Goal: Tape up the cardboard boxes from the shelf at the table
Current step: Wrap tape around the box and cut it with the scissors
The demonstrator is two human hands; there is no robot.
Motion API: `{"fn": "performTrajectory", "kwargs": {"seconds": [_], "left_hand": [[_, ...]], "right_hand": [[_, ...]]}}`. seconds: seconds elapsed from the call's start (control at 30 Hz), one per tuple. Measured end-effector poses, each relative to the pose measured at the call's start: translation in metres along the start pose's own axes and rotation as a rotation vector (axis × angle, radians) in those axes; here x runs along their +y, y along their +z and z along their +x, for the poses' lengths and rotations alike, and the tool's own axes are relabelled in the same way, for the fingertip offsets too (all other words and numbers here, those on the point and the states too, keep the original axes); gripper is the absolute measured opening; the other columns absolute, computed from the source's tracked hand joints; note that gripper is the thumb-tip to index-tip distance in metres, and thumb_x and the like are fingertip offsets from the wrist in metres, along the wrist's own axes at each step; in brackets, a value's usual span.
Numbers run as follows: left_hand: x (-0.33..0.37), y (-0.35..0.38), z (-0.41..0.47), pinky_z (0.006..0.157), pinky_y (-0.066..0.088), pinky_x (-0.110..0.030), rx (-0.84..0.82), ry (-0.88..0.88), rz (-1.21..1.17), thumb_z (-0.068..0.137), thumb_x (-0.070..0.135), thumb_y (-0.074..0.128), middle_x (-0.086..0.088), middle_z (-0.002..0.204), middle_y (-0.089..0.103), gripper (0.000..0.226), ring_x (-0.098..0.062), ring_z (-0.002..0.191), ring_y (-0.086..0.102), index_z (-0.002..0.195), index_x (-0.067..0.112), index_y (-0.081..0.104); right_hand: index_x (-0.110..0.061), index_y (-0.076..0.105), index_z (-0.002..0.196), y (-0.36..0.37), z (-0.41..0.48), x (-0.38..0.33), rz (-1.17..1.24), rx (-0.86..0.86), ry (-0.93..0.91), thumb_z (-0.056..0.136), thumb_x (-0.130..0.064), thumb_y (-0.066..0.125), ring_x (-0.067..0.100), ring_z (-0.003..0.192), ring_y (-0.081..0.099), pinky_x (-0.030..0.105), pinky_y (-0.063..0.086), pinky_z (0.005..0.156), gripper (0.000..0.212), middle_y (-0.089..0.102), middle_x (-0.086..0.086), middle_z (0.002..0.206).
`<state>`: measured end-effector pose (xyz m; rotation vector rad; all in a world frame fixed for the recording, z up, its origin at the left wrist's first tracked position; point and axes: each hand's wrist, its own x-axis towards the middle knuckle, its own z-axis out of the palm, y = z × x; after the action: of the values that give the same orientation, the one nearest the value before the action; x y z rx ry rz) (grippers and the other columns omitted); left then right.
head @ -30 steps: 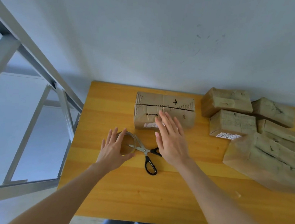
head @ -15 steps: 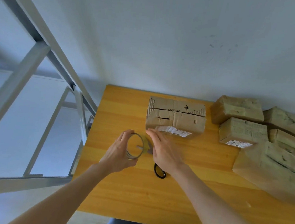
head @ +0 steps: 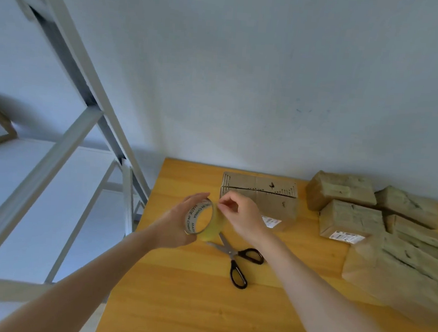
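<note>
Fingers and thumb of the left hand (head: 174,225) are curled round the tape roll (head: 215,227). The roll is held on edge above the table (head: 189,294), its open core turned toward the camera and slightly left. At the roll's upper right rim, the tape is pinched between thumb and forefinger of the right hand (head: 242,217). Just below, scissors (head: 234,256) are laid flat, blades pointed far-left. Behind the hands, the cardboard box (head: 260,195) is set with its long axis along the wall, its seam running lengthwise. Other boxes (head: 352,221) are piled to the right.
</note>
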<state>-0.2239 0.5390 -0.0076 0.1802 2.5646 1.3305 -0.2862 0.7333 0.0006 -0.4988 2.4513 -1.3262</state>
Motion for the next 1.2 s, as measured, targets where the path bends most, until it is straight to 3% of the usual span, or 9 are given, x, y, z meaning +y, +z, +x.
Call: {"fn": "performTrajectory", "kwargs": {"seconds": [0.17,0.3,0.4,0.67,0.8,0.87,0.97,1.1,1.2], "left_hand": [[0.019,-0.016,0.007,0.104,0.043,-0.037,0.025,-0.072,-0.141,0.071,0.002,0.077,0.017,0.139,0.039,0.06,-0.008,0.133,0.037,0.117,0.038,0.063],[0.029,-0.02,0.007,0.108,0.034,-0.037,0.033,-0.135,-0.201,0.076,0.027,0.08,0.013,0.149,0.035,0.009,-0.012,0.136,0.036,0.081,0.034,0.076],[0.032,-0.023,0.005,0.106,0.034,-0.038,0.06,-0.155,-0.316,0.083,0.026,0.074,0.01,0.147,0.041,0.022,-0.012,0.133,0.039,0.061,0.03,0.072],[0.033,-0.032,0.009,0.102,0.046,-0.043,0.087,-0.186,-0.444,0.085,0.02,0.072,0.009,0.131,0.056,0.018,-0.013,0.12,0.054,0.067,0.018,0.072],[0.037,-0.034,0.008,0.094,0.05,-0.034,0.052,-0.215,-0.519,0.091,0.018,0.064,0.006,0.087,0.064,0.016,-0.019,0.091,0.062,0.082,0.005,0.063],[0.032,-0.04,0.007,0.095,0.051,-0.036,0.033,-0.246,-0.625,0.092,0.017,0.061,-0.004,0.088,0.065,0.013,-0.023,0.096,0.064,0.086,0.005,0.061],[0.026,-0.046,0.004,0.088,0.054,-0.037,0.01,-0.311,-0.779,0.088,0.018,0.062,-0.012,0.098,0.065,0.02,-0.026,0.097,0.066,0.099,0.001,0.06],[0.028,-0.043,0.003,0.07,0.056,-0.034,0.059,-0.356,-0.831,0.099,0.02,0.046,-0.007,0.082,0.057,0.021,-0.023,0.077,0.063,0.086,0.009,0.057],[0.028,-0.043,0.008,0.069,0.055,-0.037,0.099,-0.418,-0.756,0.102,0.035,0.042,-0.009,0.083,0.053,0.03,-0.024,0.074,0.061,0.096,0.011,0.058]], "right_hand": [[-0.012,0.068,0.092,-0.012,0.007,-0.009,0.085,0.123,0.044,0.096,-0.013,0.059,0.013,0.086,0.061,0.029,0.05,0.081,0.009,0.066,-0.002,0.089],[-0.012,0.07,0.093,-0.017,0.011,-0.015,0.078,0.156,0.054,0.098,-0.017,0.057,0.014,0.088,0.064,0.033,0.054,0.083,0.015,0.068,-0.003,0.09],[-0.013,0.068,0.1,-0.025,0.009,-0.021,0.176,0.158,0.049,0.099,-0.017,0.055,0.013,0.091,0.066,0.028,0.054,0.083,0.013,0.069,-0.003,0.093],[-0.016,0.07,0.089,-0.025,0.005,-0.023,0.105,0.171,0.015,0.094,-0.021,0.064,0.016,0.085,0.067,0.045,0.056,0.082,0.009,0.07,-0.001,0.089],[-0.017,0.063,0.089,-0.025,0.005,-0.03,-0.02,0.138,0.063,0.1,-0.022,0.052,0.022,0.085,0.066,0.048,0.056,0.078,0.016,0.068,0.002,0.092],[-0.019,0.059,0.086,-0.028,0.004,-0.033,0.108,0.178,0.128,0.102,-0.019,0.048,0.03,0.085,0.068,0.049,0.058,0.075,0.02,0.068,0.006,0.095],[-0.014,0.056,0.09,-0.031,0.002,-0.038,0.253,0.137,0.161,0.103,-0.015,0.044,0.033,0.088,0.069,0.046,0.06,0.067,0.018,0.067,0.015,0.103],[-0.016,0.048,0.112,-0.033,-0.002,-0.044,0.294,0.004,0.118,0.104,-0.006,0.036,0.02,0.072,0.065,0.03,0.055,0.054,0.017,0.062,0.017,0.102],[-0.011,0.062,0.107,-0.039,-0.002,-0.045,0.332,-0.093,0.144,0.102,-0.002,0.038,0.016,0.074,0.065,0.025,0.054,0.055,0.026,0.064,0.015,0.101]]}}
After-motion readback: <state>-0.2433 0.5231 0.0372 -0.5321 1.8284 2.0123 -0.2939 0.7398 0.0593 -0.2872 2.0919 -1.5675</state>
